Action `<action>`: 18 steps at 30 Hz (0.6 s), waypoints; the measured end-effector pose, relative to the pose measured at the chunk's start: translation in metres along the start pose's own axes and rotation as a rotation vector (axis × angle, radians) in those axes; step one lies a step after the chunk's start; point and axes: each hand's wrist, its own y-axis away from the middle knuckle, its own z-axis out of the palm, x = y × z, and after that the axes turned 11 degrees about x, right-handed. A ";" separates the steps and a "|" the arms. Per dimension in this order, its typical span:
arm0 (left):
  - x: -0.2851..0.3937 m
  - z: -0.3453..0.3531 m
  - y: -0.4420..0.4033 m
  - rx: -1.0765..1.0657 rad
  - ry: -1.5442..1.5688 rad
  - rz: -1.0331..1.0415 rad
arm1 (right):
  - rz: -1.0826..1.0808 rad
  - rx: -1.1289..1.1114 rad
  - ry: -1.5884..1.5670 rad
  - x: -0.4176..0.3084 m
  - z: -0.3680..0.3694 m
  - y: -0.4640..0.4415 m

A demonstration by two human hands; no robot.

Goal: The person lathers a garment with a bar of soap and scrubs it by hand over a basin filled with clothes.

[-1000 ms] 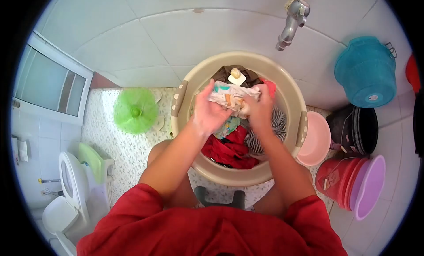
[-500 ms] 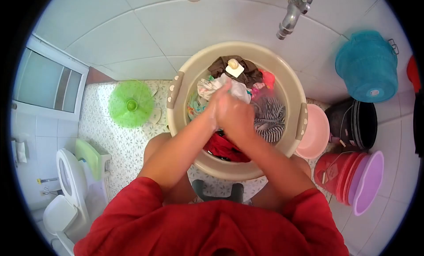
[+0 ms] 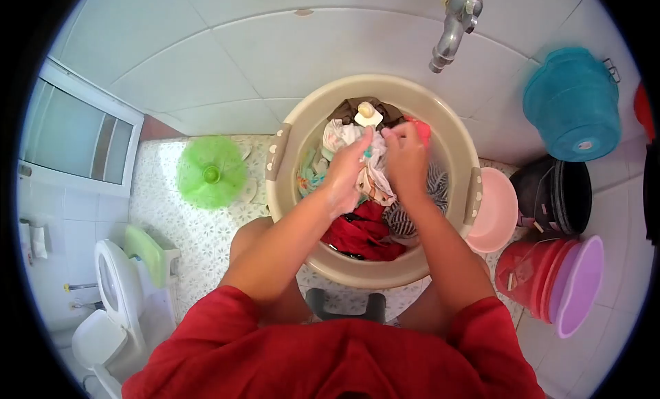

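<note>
A wet white garment with coloured prints (image 3: 374,182) hangs between my two hands over a large beige basin (image 3: 323,265). My left hand (image 3: 345,170) is closed on its left side, thumb pointing up. With bent fingers, my right hand (image 3: 407,159) grips the upper right part of the cloth. Under and around them lie a red garment (image 3: 361,230), a black-and-white striped garment (image 3: 402,220), a dark brown cloth (image 3: 344,110) and a bright pink-red cloth (image 3: 421,129). On the brown cloth rests a small pale block with a yellowish lump on top (image 3: 368,114).
A metal tap (image 3: 452,34) juts from the wall above the basin. At right are a teal bucket (image 3: 574,106), a black bucket (image 3: 550,192), a pink basin (image 3: 495,210), red buckets (image 3: 529,278) and a purple basin (image 3: 581,285). A green cover (image 3: 213,172) lies left.
My hands were pressed together over the cloth; now they are apart, with the white garment spread between them. The right hand has moved right and up. The view has shifted slightly.
</note>
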 end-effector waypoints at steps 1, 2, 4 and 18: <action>0.000 -0.005 -0.005 -0.042 0.024 0.044 | 0.181 -0.080 -0.150 0.017 0.001 -0.008; 0.001 -0.011 -0.011 -0.049 0.032 0.049 | 0.171 -0.079 -0.145 0.005 -0.007 -0.010; 0.004 -0.022 -0.021 -0.009 0.059 0.035 | 0.917 -0.390 -0.785 -0.020 -0.024 -0.002; 0.001 -0.040 -0.036 -0.259 0.300 -0.439 | -0.554 -0.122 -0.096 -0.040 0.003 0.059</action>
